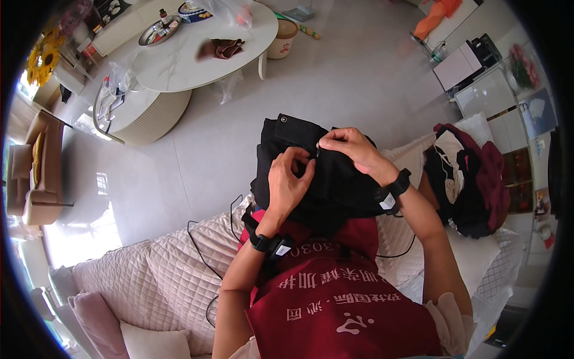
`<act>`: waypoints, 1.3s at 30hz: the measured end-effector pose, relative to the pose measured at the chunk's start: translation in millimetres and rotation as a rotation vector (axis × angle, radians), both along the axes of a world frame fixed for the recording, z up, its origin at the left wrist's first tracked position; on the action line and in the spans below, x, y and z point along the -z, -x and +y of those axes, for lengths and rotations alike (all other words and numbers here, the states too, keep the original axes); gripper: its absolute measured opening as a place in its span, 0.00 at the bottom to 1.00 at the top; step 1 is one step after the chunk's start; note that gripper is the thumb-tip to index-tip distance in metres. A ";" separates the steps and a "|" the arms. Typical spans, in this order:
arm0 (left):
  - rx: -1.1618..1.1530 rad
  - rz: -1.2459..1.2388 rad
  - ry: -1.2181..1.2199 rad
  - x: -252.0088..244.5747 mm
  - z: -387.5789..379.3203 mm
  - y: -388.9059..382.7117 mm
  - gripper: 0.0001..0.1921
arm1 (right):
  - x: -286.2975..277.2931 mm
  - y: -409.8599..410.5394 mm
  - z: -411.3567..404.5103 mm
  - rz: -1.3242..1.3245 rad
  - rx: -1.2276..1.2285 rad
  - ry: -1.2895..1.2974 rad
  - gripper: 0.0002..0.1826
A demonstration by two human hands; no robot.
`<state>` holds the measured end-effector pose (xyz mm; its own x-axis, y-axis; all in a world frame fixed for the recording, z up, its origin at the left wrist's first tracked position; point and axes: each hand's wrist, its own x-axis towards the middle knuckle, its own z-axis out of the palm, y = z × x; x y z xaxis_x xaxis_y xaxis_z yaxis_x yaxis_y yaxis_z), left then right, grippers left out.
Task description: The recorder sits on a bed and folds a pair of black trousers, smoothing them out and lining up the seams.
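Black trousers or a similar black garment (pixel 287 134) lies bunched across my lap, with a round metal button (pixel 283 120) on its waistband. My right hand (pixel 352 148) pinches a small zipper pull (pixel 318 151) between thumb and forefinger at the fly. Just left of it, my left hand (pixel 290 177) rests over the cloth. Its thumb and forefinger curve towards each other with a small gap and nothing visible between them. Both wrists wear black straps with small devices. A dark red apron (pixel 332 296) with white printing covers my front.
Quilted covers drape the sofa (pixel 157 264) beneath me. To the right sits a pile of clothes (pixel 466 184). Beyond the tiled floor (pixel 215 148) stands an oval marble-look coffee table (pixel 179 63) holding a tray (pixel 160 31) and a brown cloth (pixel 228 48). A waste bin (pixel 281 40) stands beside it.
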<state>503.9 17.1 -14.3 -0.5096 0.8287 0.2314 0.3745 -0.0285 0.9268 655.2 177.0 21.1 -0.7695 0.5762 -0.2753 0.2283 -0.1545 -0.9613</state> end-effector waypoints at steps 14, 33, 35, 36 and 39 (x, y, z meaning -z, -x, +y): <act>-0.067 -0.038 -0.081 -14.2 4.5 -3.8 0.12 | -5.3 4.7 -20.3 -0.100 0.052 -0.262 0.12; -0.021 -0.225 -0.004 3.0 5.8 -1.3 0.04 | -12.3 8.3 -34.0 -0.083 -0.127 -0.860 0.10; -0.030 -0.184 -0.024 0.3 5.1 -2.3 0.03 | -7.9 8.2 -32.6 -0.074 -0.157 -0.876 0.11; -0.038 -0.145 -0.045 -0.3 5.0 -2.6 0.03 | -6.6 8.9 -33.6 -0.075 -0.156 -0.876 0.11; -0.046 -0.117 -0.046 0.1 5.8 -1.3 0.02 | -6.1 10.9 -37.7 0.096 -0.025 -0.858 0.16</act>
